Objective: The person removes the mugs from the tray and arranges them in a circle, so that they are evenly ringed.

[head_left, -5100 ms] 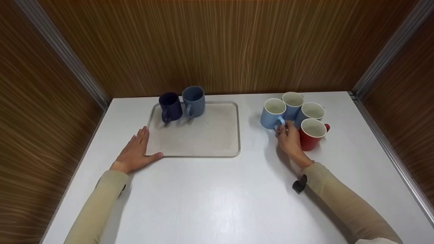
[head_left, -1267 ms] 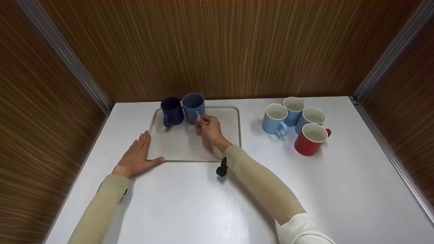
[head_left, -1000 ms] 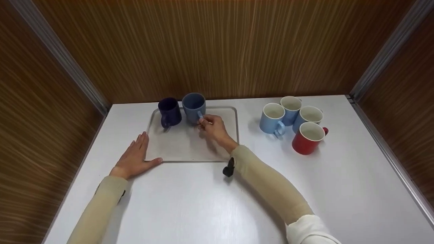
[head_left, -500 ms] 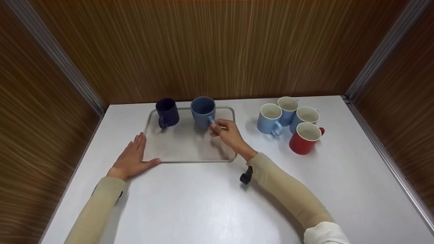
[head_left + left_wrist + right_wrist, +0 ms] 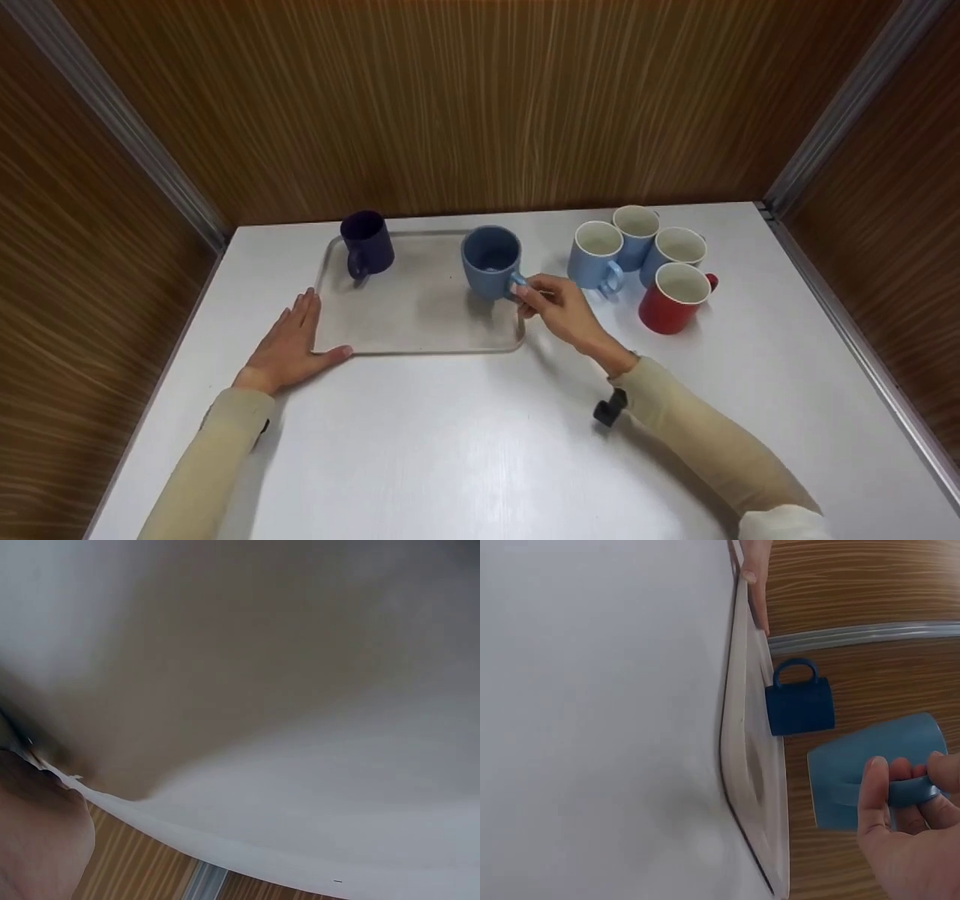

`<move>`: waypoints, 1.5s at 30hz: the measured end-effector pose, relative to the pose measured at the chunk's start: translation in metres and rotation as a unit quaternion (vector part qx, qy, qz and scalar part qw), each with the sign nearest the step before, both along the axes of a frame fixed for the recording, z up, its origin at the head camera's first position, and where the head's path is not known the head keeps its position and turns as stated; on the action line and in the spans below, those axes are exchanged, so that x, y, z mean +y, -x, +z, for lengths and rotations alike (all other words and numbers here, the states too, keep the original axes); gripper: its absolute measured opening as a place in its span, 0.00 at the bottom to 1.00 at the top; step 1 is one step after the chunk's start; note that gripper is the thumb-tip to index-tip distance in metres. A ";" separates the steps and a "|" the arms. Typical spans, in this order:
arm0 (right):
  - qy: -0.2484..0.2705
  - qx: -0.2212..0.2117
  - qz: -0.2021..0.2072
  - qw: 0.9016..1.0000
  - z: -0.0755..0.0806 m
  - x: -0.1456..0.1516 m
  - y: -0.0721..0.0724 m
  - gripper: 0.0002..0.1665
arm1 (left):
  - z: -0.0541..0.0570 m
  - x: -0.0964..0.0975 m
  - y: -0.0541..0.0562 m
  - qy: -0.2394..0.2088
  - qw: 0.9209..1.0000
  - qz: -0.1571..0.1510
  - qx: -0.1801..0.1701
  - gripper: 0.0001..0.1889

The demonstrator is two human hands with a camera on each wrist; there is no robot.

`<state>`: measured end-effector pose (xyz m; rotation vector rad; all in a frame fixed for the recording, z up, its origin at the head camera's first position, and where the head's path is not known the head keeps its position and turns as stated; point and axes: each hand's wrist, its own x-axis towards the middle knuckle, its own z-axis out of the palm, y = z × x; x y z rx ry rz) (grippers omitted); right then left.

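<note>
My right hand [image 5: 564, 311] grips the handle of a grey-blue mug [image 5: 491, 262], held upright over the right part of the shallow tray [image 5: 405, 330]. In the right wrist view the mug [image 5: 877, 757] hangs apart from the tray, fingers curled through its handle. My left hand [image 5: 289, 349] lies with straight fingers along the tray's left edge, thumb at the near left corner. A dark navy mug [image 5: 367, 244] stands at the tray's far left corner, handle toward me. The left wrist view shows mostly the blurred white surface and part of the hand [image 5: 41, 832].
Right of the tray several mugs stand close together: a light blue mug [image 5: 592, 262], two more blue mugs [image 5: 636, 247] [image 5: 660, 262] behind, and a red mug [image 5: 664, 311] nearest me. Wood-patterned panels [image 5: 480, 112] wall the white table [image 5: 435, 442] at the back and sides.
My right hand went from the light blue mug to the grey-blue mug beside the navy one, took its handle, lifted it and carried it right. My left hand stayed at the tray's edge.
</note>
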<state>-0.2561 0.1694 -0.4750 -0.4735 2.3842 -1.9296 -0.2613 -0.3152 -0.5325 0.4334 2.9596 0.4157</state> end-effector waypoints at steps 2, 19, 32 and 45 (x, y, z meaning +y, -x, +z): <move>-0.006 0.003 0.002 1.000 0.000 0.012 -0.006 0.15 | 0.000 -0.001 0.001 0.000 1.000 -0.001 0.000 0.67; -0.060 0.065 -0.018 0.996 -0.013 0.096 -0.037 0.10 | 0.001 -0.003 -0.004 0.001 1.000 0.001 -0.009 0.67; -0.101 0.048 -0.062 0.992 -0.020 0.124 -0.047 0.11 | 0.000 -0.003 -0.002 0.001 1.000 0.001 -0.006 0.67; -0.106 0.039 -0.070 0.991 -0.024 0.139 -0.050 0.12 | -0.001 -0.003 -0.003 0.002 1.000 0.001 -0.003 0.67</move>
